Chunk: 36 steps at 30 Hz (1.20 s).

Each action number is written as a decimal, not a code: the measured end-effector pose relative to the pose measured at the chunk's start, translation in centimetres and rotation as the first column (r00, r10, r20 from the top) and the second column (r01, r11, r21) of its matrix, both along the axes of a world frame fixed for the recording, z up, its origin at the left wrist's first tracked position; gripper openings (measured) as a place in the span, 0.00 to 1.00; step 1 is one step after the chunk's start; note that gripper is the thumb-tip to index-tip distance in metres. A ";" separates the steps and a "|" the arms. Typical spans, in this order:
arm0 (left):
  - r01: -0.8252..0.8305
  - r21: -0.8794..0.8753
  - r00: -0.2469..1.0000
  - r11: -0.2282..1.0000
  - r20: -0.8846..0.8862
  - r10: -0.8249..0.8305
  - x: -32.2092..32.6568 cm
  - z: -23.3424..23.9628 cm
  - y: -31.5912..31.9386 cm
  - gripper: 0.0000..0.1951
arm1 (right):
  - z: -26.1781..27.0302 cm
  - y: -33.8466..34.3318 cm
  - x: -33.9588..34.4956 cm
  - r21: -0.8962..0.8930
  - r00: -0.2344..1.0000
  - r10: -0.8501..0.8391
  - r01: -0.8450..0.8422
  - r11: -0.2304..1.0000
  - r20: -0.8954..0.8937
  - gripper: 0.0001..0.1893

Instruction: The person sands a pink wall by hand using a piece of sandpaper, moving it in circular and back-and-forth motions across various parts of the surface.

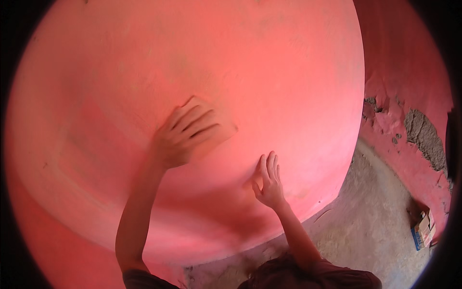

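Note:
My left hand (184,135) lies flat over a thin, roughly square sheet (225,130) and presses it against a pink painted wall (274,83). The sheet's corners show above and to the right of the fingers; its tint nearly matches the wall, and its material cannot be told. Lower and to the right, my right hand (269,182) is at the same wall, fingers extended upward and fingertips at or very near the surface, with nothing in it.
To the right, past the wall's edge, another pink wall (386,155) has peeling paint and a patch of exposed grey plaster (426,139). A torn cardboard box (424,231) sits on the concrete floor (368,216) by its base.

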State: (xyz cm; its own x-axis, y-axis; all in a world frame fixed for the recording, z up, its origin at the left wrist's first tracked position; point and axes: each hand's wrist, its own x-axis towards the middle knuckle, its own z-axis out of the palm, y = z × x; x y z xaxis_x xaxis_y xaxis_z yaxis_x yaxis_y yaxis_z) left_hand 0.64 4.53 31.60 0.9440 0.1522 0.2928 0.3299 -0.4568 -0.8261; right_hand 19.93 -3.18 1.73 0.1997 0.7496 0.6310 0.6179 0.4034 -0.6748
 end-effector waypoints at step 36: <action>0.033 0.115 0.904 0.993 0.420 -0.079 4.2 2.5 -1.6 0.24 | 2.9 -3.1 4.6 0.089 0.983 0.159 -0.151 0.984 -0.091 0.36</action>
